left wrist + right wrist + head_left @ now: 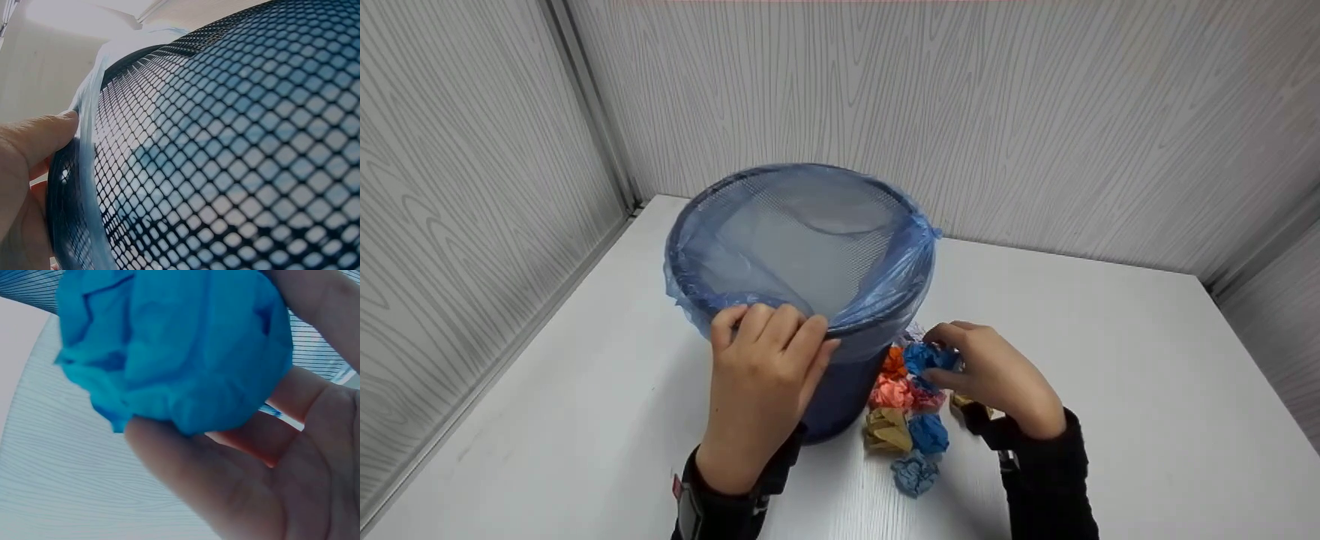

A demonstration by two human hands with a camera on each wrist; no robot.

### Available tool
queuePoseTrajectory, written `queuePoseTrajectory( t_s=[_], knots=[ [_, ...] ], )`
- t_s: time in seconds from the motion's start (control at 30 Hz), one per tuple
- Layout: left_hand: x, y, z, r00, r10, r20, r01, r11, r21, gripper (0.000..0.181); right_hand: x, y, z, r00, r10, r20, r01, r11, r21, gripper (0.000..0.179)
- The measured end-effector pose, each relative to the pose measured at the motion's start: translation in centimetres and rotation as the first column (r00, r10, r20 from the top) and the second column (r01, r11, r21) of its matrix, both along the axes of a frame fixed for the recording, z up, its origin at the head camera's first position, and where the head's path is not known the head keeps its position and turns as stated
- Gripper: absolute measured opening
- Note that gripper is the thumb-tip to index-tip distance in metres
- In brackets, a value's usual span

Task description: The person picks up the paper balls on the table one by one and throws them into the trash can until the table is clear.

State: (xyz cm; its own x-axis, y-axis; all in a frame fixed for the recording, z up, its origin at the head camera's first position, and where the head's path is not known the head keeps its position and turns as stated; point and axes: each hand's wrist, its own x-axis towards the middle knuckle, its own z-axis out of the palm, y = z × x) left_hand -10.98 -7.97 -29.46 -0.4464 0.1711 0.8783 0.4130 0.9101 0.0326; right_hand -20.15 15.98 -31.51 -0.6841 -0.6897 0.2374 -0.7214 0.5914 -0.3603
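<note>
A black mesh wastebasket [832, 397] stands tilted or upright, I cannot tell which, with a thin blue plastic bag [900, 262] folded over its rim. My left hand [765, 375] grips the near rim, fingers over the edge and thumb outside; the left wrist view shows the mesh wall [225, 135] close up. Right of the basket, my right hand [997, 371] holds a crumpled blue paper ball [928, 358] between thumb and fingers. In the right wrist view this paper ball [174, 349] fills the upper middle.
Several crumpled paper balls lie beside the basket: a pink one [891, 392], an orange one [894, 364], an olive one [887, 430], a blue one [928, 433] and a grey-blue one [915, 473]. Grey wood-grain panels [960, 112] border the white table [1125, 360].
</note>
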Motion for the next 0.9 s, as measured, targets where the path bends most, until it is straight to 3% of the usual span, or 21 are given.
queuePoseTrajectory(
  t_s=[0.3,0.47,0.7,0.9],
  knots=[
    [-0.1,0.0,-0.1,1.0,-0.004,-0.004,0.004,1.0,-0.003,0.028,1.2,0.6,1.1,0.997,-0.065,-0.033,0.06,0.988,-0.14,0.033],
    [-0.1,0.0,0.0,1.0,0.0,-0.002,0.0,1.0,-0.003,0.028,1.7,1.2,1.5,0.985,-0.062,-0.158,0.014,0.959,-0.284,0.036],
    [-0.1,0.0,0.0,1.0,0.003,0.001,-0.003,1.0,-0.007,0.029,3.1,1.3,2.1,0.941,-0.084,-0.327,-0.087,0.876,-0.475,0.036],
    [-0.1,-0.1,0.0,1.0,0.002,0.004,-0.002,1.0,-0.009,0.026,4.0,0.2,2.2,0.875,-0.133,-0.466,-0.205,0.771,-0.604,0.043]
  ],
)
